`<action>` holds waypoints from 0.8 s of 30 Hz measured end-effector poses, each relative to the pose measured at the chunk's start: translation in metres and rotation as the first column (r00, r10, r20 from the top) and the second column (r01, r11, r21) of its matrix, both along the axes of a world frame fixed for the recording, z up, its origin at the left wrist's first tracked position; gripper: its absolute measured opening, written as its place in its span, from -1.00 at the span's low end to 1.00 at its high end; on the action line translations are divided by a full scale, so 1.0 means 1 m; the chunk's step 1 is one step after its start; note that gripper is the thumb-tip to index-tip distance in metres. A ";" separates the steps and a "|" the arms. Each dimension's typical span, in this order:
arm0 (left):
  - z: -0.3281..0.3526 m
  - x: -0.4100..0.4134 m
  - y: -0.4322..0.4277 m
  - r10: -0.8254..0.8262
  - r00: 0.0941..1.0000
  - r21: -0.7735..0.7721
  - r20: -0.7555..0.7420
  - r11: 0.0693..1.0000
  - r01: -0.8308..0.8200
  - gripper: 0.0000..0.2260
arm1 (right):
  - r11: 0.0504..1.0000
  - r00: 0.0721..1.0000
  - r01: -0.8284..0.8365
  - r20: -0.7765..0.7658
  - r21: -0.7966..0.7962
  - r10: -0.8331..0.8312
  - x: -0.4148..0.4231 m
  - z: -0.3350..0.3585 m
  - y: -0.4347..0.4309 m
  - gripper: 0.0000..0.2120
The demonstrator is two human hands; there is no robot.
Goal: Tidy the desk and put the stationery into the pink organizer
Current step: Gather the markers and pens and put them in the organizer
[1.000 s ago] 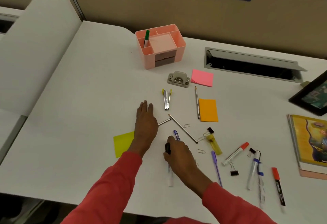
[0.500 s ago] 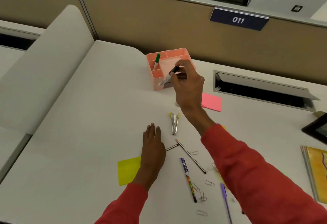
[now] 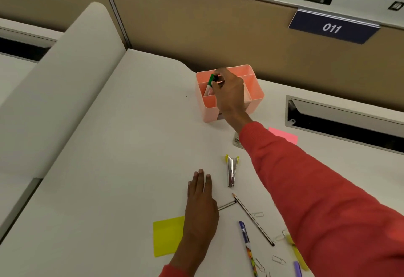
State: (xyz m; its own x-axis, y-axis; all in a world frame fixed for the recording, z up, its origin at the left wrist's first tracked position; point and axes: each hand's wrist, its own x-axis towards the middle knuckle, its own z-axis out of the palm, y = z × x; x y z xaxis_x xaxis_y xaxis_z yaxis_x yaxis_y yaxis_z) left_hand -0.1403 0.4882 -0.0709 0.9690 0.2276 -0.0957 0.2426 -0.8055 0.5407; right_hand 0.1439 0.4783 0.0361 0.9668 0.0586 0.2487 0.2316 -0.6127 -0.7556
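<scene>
Change: since half a second ago the right hand (image 3: 229, 93) has gone from the front of the pink organizer (image 3: 254, 93) to above its left rear compartment, and the black-capped marker (image 3: 216, 78) it carries now stands beside the green-capped marker (image 3: 211, 80).
Right hand: fingers closed on the black-capped marker, over the organizer; red sleeve (image 3: 310, 193) stretched across the table (image 3: 109, 167).
Left hand (image 3: 201, 202): open, flat on the table, fingers together, partly over a yellow sticky note (image 3: 167, 236).
Organizer: at the back of the table, by the partition.
Writing: a dark blue sign (image 3: 333, 27) on the partition reads "011".
Loose on the table: staple remover (image 3: 231, 170), pencil (image 3: 253, 220), patterned pen (image 3: 247, 246), paper clips (image 3: 278, 259), pink sticky notes (image 3: 284, 135), purple pen (image 3: 297, 269).
Partly hidden: a grey item (image 3: 236, 143) under the right sleeve; I cannot tell what it is.
</scene>
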 end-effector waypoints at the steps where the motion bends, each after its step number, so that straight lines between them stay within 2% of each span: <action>1: 0.000 0.000 0.000 -0.004 1.000 0.005 0.009 1.000 0.004 -0.37 | 1.000 1.000 -0.001 -0.010 -0.010 0.001 0.000 -0.003 0.001 -0.81; 7: 0.004 0.002 0.001 0.072 0.997 -0.091 -0.011 0.993 -0.073 -0.45 | 0.999 0.997 0.012 -0.073 0.045 -0.009 -0.016 0.000 -0.008 -0.66; 9: 0.013 0.008 -0.003 0.126 0.992 -0.132 -0.020 0.983 -0.128 -0.47 | 0.996 0.998 0.009 -0.064 0.094 -0.003 -0.044 0.002 -0.026 -0.65; 12: 0.022 0.018 -0.010 0.151 0.989 -0.112 -0.006 0.982 -0.151 -0.42 | 0.994 0.998 -0.014 -0.052 0.105 0.020 -0.106 -0.002 -0.067 -0.64; 15: 0.028 0.022 -0.031 0.098 0.995 -0.094 0.031 0.991 -0.095 -0.42 | 0.999 0.995 -0.003 -0.095 0.046 0.007 -0.175 -0.015 -0.124 -0.64; 19: 0.034 0.010 -0.079 -0.039 0.998 -0.068 0.056 0.997 0.043 -0.48 | 0.994 0.974 0.073 -0.207 -0.087 -0.090 -0.259 -0.041 -0.217 -0.67; 24: 0.030 -0.021 -0.153 -0.234 0.971 -0.031 0.044 0.971 0.235 -0.56 | 0.930 0.910 0.276 -0.247 -0.241 -0.334 -0.348 -0.065 -0.349 -0.74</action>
